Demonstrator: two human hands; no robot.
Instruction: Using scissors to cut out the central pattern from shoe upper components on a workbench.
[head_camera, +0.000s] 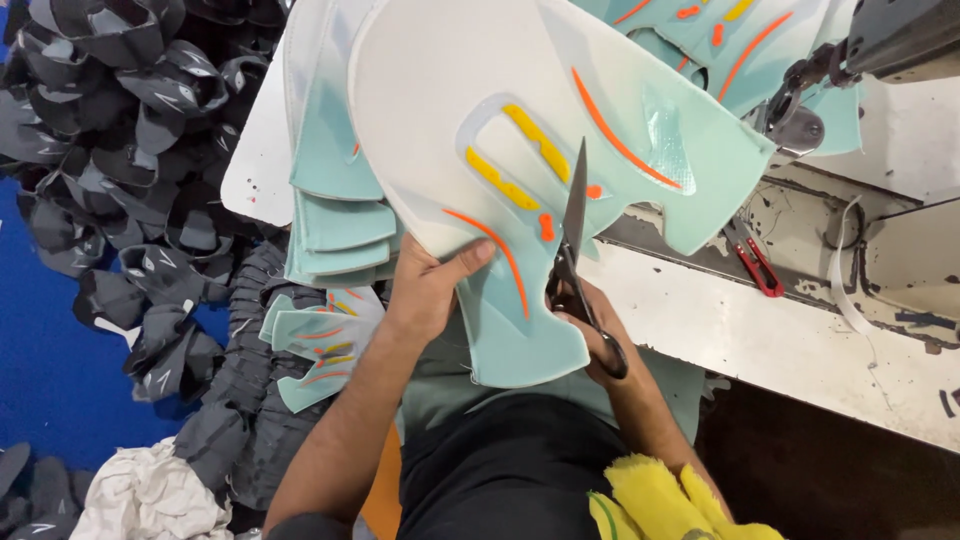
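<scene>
White and mint shoe upper (520, 150) with orange, yellow stripes.

Shoe workshop: sewing machine (860, 60), piled grey shoe uppers (130, 130)

We cannot see most of our right hand (600, 335): the white and mint shoe-upper panel with orange and yellow stripes (480, 130) covers its fingers, and only the knuckles show around the black-handled scissors (580, 265). Our left hand (425, 290) shows a thumb on the panel; its other fingers lie hidden beneath. The panel's top runs off the upper edge. The grey sewing machine (900, 35) is cut off at the top right corner, and the heap of dark grey shoe pieces (130, 130) at the left edge. The yellow cloth (660, 505) leaves the bottom edge.
</scene>
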